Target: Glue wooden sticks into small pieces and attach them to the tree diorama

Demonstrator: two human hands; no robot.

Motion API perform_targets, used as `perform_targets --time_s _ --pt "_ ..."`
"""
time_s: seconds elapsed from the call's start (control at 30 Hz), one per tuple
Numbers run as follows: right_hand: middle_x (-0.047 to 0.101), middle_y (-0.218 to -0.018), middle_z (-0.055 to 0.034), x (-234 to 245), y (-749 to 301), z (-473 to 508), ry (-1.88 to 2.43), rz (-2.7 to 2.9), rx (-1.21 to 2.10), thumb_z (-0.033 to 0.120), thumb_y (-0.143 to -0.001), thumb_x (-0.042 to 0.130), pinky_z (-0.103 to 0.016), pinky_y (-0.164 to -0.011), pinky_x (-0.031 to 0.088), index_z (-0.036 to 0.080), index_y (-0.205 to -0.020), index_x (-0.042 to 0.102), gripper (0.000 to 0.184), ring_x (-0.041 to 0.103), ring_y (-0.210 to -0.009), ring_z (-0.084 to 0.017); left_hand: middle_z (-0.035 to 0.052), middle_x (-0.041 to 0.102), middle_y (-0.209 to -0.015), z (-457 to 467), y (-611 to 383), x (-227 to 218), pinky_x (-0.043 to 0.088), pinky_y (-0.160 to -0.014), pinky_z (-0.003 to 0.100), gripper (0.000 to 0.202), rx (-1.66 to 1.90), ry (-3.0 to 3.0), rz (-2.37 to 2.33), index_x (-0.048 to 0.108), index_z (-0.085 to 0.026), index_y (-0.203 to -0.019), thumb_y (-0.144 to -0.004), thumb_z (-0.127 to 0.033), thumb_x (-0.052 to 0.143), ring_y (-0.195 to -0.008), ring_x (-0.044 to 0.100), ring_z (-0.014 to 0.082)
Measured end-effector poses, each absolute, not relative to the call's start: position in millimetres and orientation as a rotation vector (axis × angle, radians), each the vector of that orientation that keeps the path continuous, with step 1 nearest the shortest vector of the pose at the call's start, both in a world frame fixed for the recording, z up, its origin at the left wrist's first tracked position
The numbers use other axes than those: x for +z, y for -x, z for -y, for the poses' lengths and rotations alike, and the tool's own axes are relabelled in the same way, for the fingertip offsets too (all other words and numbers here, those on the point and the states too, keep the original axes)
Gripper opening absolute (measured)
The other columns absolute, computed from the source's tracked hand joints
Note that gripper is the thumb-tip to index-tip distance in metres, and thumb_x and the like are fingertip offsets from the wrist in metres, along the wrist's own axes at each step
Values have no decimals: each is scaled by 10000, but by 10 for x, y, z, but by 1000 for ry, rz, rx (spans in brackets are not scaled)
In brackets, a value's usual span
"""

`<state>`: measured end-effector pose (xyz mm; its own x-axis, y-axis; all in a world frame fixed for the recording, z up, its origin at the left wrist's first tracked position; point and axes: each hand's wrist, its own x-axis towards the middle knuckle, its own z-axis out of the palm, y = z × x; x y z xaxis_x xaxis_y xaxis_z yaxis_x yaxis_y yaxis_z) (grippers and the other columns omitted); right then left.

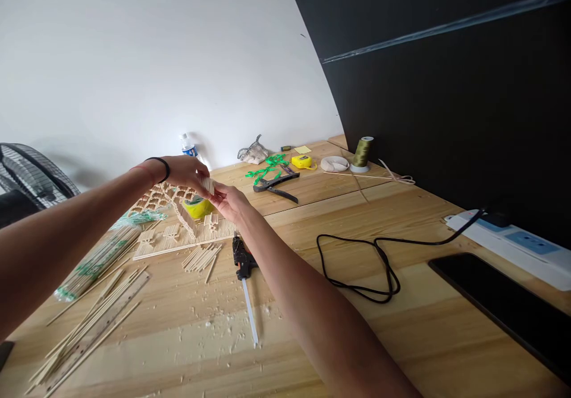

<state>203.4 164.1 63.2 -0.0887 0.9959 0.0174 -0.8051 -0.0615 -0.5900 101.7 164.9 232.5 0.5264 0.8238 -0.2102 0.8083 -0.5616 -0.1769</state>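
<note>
Both my hands meet above a model made of thin wooden sticks (178, 231) on the wooden table (312, 303). My left hand (185, 173), a black band on its wrist, pinches a small bundle of short sticks (206, 184). My right hand (232, 203) closes its fingertips on the same bundle from the other side. Just below them stands a yellow-green container (198, 207), partly hidden by the hands. A black glue gun (243, 261) with a white glue stick (250, 312) lies under my right forearm.
Long sticks and a ruler (96, 320) lie at the left, with a wrapped stick bundle (96, 261). Loose short sticks (200, 258) sit by the model. Black cable (375, 261), power strip (521, 246), dark phone (504, 303), pliers (274, 185), thread spool (362, 153), bottle (190, 146), fan (31, 175).
</note>
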Motion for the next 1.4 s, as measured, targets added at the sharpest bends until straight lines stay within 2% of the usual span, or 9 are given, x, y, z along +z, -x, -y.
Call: perform_targets --time_s 0.23,0.43,0.57,0.7,0.83,0.93,1.03,1.2,1.4 --pt "752 -751 -68 684 -2096 -1578 500 501 1647 83 -914 661 -289 -786 655 149 -940 723 94 748 -817 -195 14 813 -980 -1685 -1003 2332 380 -717 222 636 415 2695 1485 751 -132 -1203 -712 -517 877 -750 572 121" --pt "772 -784 -85 769 -2149 -1494 528 542 1664 -67 -829 517 -315 -877 641 118 -889 719 280 742 -795 -177 -84 780 -768 -1695 -936 2354 364 -665 163 580 370 2800 1490 744 -71 -1107 -619 -301 958 -667 514 77" --pt "779 -798 -59 791 -2164 -1465 539 579 1641 -110 -734 497 -333 -884 636 140 -952 730 405 748 -802 -176 -66 824 -932 -1634 -861 2470 374 -645 116 690 194 2874 1481 661 -46 -1252 -663 -257 949 -734 557 42" --pt "754 -793 -38 775 -2172 -1499 592 567 1586 -68 -814 553 -341 -815 643 138 -1004 721 326 739 -789 -175 21 813 -1170 -1514 -807 2624 437 -753 122 517 22 2894 1493 688 -86 -1261 -816 -284 859 -911 654 51" --pt "729 -929 -30 763 -2229 -1541 674 535 1489 213 -1001 680 -316 -722 624 131 -1054 697 99 708 -779 -152 77 793 -1193 -1241 -706 2664 505 -947 239 333 -278 3090 1386 676 -44 -1280 -1009 -226 608 -1038 682 93" --pt "711 -949 -20 790 -2306 -1525 702 516 1398 283 -1013 688 -291 -687 597 136 -1023 686 147 682 -759 -138 93 799 -1059 -904 -572 2484 556 -926 287 243 -522 3270 1261 744 -59 -1073 -1010 -209 562 -953 703 125" --pt "677 -785 16 863 -2373 -1461 710 510 1306 88 -920 643 -253 -673 551 148 -881 677 79 623 -666 -103 83 798 -964 -517 -406 2049 592 -831 306 232 -696 3387 1214 764 -129 -1020 -1003 -250 568 -869 724 157" --pt "634 -679 46 1053 -2418 -1319 690 585 1195 10 -720 546 -217 -617 480 183 -794 656 218 542 -585 -81 44 821 -923 -1 -53 1207 567 -761 294 197 -558 3315 1496 820 -240 -935 -961 -325 645 -824 738 186" --pt "610 -741 53 1371 -2457 -1129 640 809 1042 35 -794 526 -199 -609 468 206 -817 631 202 522 -569 -56 23 779 -803 327 510 1106 485 -669 260 215 -384 3087 1680 790 -248 -800 -920 -348 643 -686 673 165"
